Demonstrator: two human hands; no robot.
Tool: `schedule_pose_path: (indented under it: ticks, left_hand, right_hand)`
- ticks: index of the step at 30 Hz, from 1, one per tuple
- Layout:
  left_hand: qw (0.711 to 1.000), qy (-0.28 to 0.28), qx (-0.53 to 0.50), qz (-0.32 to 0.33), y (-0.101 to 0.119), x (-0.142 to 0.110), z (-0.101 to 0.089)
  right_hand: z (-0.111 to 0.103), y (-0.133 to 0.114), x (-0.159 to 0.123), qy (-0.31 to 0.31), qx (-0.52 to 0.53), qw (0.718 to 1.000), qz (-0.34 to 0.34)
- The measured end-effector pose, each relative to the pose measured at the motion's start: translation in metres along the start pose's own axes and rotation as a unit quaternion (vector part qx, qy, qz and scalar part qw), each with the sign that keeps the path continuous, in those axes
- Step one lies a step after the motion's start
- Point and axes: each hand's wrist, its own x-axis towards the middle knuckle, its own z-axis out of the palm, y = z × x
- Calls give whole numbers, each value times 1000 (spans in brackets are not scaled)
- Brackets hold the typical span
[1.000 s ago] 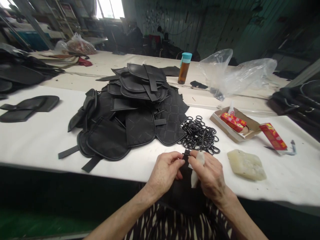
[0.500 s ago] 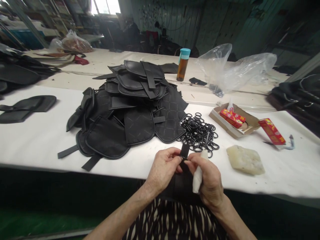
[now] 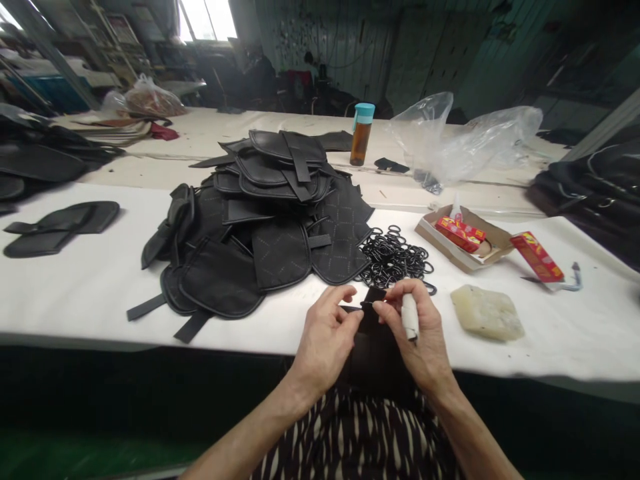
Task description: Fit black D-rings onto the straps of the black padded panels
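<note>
**One strap in hand, many bare ones showing in the pile**

Right hand (image 3: pixel 425 340): thumb and forefinger pinching the black strap (image 3: pixel 374 295), with a white-wrapped tool (image 3: pixel 409 317) tucked in the same hand. Left hand (image 3: pixel 325 337): thumb and forefinger apart, thumb tip at the strap's left side; can't tell if the hidden fingers grip. Strap is just off the bench's near edge, its black panel (image 3: pixel 375 357) hanging toward the lap.

Progress, my read: this piece is mid-work. A thin dark bar crosses the strap, probably a ring; can't confirm it's seated. Loose black rings (image 3: pixel 393 257) are heaped just beyond the hands. Straps sticking out of the black pile (image 3: pixel 283 253) show no ring, so plenty looks left. Folded pieces (image 3: pixel 63 227) sit apart at far left; can't tell if done.

Room: rings and pile crowd the forward side. Bench (image 3: pixel 565 340) has a bare strip along the near edge; more room right, around the pale block (image 3: pixel 487 312), short of the open carton (image 3: pixel 453 257) and red box (image 3: pixel 539 257). Bottle (image 3: pixel 361 140) is well back.
</note>
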Motion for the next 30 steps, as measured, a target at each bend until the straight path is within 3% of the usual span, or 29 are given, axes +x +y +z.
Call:
schedule_pose_path:
  ticks: [2, 4, 7, 9, 10, 13, 16, 18, 21, 23, 26, 30]
  left_hand:
    - [1000, 5, -20, -20, 3, -9, -4]
    - [986, -80, -94, -116, 2, -14, -6]
    - [896, -215, -245, -301, -3, -12, -8]
    - [848, -220, -324, -358, -6, -7, -8]
    - [838, -205, -352, -364, -7, -4, -8]
    - [839, -155, -385, -351, -5, -1, -8]
    - [866, -106, -349, -342, -3, -1, -3]
    - [885, -73, -319, -333, -3, -2, 1]
    - [901, -47, -312, -298, -6, -6, 6]
    - [907, -42, -313, -277, -9, -10, 7]
    - [923, -32, -292, -249, -14, -17, 7]
    - [941, -47, -280, -186, -17, -25, 10]
  right_hand:
    - [-2, 0, 3, 14, 8, 1000, -15]
    - [-3, -1, 5, 27, 2, 999, -42]
    - [-2, -3, -1, 25, -16, 994, -100]
    - [-1, -3, -11, -3, -12, 989, -147]
    - [-1, -4, -17, -28, -11, 984, -177]
    - [-2, -7, -32, -102, -71, 944, -305]
    - [-3, -14, -37, -111, -159, 882, -430]
    - [-3, -16, -37, -114, -182, 862, -460]
    - [-4, -9, -40, -133, -179, 873, -434]
    - [-4, -1, -46, -134, -152, 909, -366]
    - [-2, 8, -56, -90, -84, 968, -217]
    - [3, 3, -62, -15, -70, 992, -102]
